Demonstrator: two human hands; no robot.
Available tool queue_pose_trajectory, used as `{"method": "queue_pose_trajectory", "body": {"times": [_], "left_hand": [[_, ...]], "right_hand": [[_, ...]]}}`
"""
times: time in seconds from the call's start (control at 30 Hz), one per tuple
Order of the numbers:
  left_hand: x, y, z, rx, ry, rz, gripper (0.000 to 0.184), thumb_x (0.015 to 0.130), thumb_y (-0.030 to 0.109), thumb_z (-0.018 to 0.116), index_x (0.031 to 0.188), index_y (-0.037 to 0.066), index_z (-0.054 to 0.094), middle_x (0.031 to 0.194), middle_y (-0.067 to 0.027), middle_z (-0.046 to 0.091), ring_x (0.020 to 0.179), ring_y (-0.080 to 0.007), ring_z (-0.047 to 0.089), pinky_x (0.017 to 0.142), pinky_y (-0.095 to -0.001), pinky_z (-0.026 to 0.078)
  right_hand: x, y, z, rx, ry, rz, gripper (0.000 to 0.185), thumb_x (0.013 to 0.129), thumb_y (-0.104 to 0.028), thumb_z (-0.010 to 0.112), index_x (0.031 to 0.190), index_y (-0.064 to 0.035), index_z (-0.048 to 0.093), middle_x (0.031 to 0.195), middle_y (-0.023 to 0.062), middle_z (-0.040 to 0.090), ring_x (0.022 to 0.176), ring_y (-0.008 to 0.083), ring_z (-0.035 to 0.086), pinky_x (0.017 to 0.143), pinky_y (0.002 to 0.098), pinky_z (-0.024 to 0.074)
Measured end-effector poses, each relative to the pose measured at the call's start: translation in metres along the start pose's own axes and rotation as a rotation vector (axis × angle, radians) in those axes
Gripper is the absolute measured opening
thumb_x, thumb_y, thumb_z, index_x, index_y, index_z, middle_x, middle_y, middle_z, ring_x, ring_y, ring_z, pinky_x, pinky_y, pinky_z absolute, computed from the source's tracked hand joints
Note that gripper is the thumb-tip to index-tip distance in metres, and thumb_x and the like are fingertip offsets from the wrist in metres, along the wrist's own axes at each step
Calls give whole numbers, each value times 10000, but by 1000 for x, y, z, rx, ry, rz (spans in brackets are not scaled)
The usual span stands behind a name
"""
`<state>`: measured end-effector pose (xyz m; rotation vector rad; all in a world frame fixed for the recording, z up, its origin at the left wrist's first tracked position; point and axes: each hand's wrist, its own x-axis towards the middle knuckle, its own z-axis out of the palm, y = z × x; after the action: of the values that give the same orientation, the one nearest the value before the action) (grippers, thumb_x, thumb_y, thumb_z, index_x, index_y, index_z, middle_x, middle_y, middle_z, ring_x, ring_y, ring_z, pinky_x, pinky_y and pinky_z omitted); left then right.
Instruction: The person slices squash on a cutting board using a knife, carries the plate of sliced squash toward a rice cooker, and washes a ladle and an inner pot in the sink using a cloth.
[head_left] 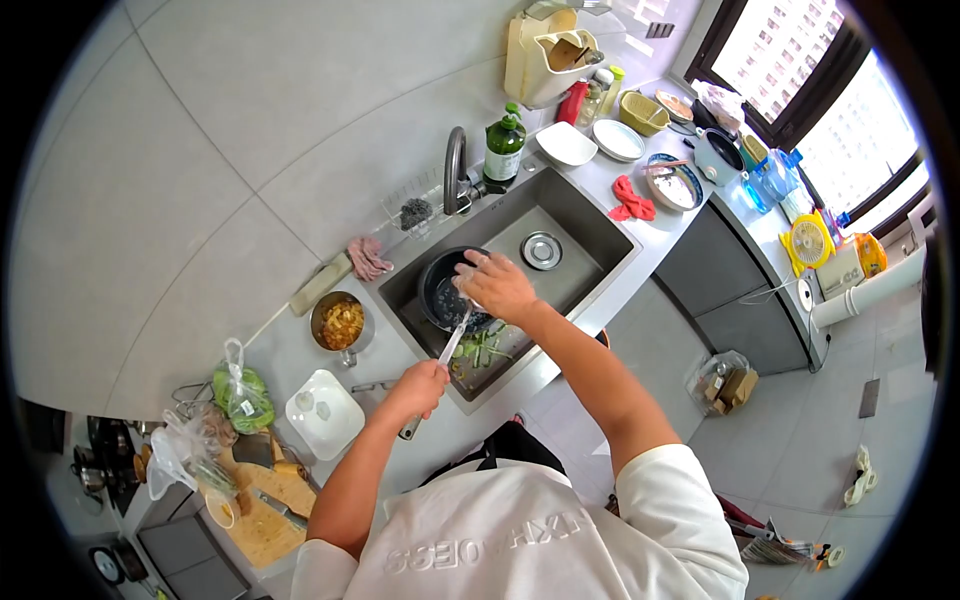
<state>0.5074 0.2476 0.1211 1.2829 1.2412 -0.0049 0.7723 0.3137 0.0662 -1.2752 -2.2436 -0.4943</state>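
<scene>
A dark pot (437, 300) with a long pale handle sits tilted in the grey sink (590, 235), with wet suds or water inside. My left hand (418, 390) is wrapped round the handle, whose end sticks out below my fist. My right hand (498, 288) is over the pot's opening, fingers stretched and apart, with wet or foamy fingertips near the inner wall. Whether it touches the pot is hard to tell. Green vegetable scraps (482, 350) lie in the sink beside the pot, and the faucet (455, 170) stands behind it.
Left of the sink are a metal pot of food (340, 322), a white dish (325, 415) and a cutting board (270, 515) with a knife (280, 508). A green soap bottle (504, 148), white plates (619, 140) and red gloves (632, 200) sit behind and right.
</scene>
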Motion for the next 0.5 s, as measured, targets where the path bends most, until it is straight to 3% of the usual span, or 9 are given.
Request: {"method": "queue_pose_trajectory", "body": {"times": [0.1,0.17,0.2,0.27,0.3,0.37,0.4,0.43,0.5], "left_hand": [[-2,-2,1,198,64,85,271,1069,277,451,988,40,554,702,10,498,442,-105,437,394,-318,411],[-1,-2,2,219,75,89,276,1073,275,444,1001,34,559,701,5,498,443,-106,445,396,-325,424],[-2,-1,3,218,77,92,276,1073,275,444,1001,34,559,701,5,498,443,-106,445,396,-325,424],[-3,-2,5,48,68,80,264,1071,254,430,993,37,557,699,-3,495,445,-107,442,391,-322,419],[-3,-2,9,46,67,79,264,1071,254,430,993,37,557,699,-3,495,445,-107,442,391,-322,419],[1,5,16,-28,77,60,240,1065,229,420,989,40,547,691,-4,477,440,-107,419,385,-321,406],[3,7,19,-30,77,65,240,1065,229,420,989,40,547,691,-4,477,440,-107,419,385,-321,406],[4,7,22,-81,72,43,231,1062,223,416,985,43,539,688,-4,469,438,-107,405,382,-321,397],[8,5,23,-127,65,17,223,1059,216,412,980,45,532,685,-3,460,435,-107,391,380,-320,388]], "right_hand": [[2,6,0,-77,-6,-1,245,887,-205,642,1127,-180,685,1171,26,719,1249,262,621,1082,443,453],[1,9,5,66,-248,314,236,902,-256,666,1115,-156,686,1117,84,736,1139,307,679,1008,458,495],[0,10,9,64,-246,311,236,902,-256,666,1115,-156,686,1117,84,736,1139,307,679,1008,458,495],[-6,6,20,248,-306,890,310,984,-365,654,1159,-109,656,1038,152,736,1030,387,708,886,499,535],[-11,-3,23,248,-308,889,310,984,-365,654,1159,-109,656,1038,152,736,1030,387,708,886,499,535],[-15,-22,32,321,8,1295,425,1019,-459,620,1176,-64,641,987,231,715,894,457,705,786,525,547],[-23,-27,58,321,158,1333,431,1032,-452,616,1085,-27,659,903,217,735,849,410,739,757,491,585],[-15,-36,60,320,156,1334,431,1032,-452,616,1085,-27,659,903,217,735,849,410,739,757,491,585],[3,-54,58,1344,461,2028,410,1045,-435,620,1102,-29,652,871,165,722,741,352,742,641,470,608]]}}
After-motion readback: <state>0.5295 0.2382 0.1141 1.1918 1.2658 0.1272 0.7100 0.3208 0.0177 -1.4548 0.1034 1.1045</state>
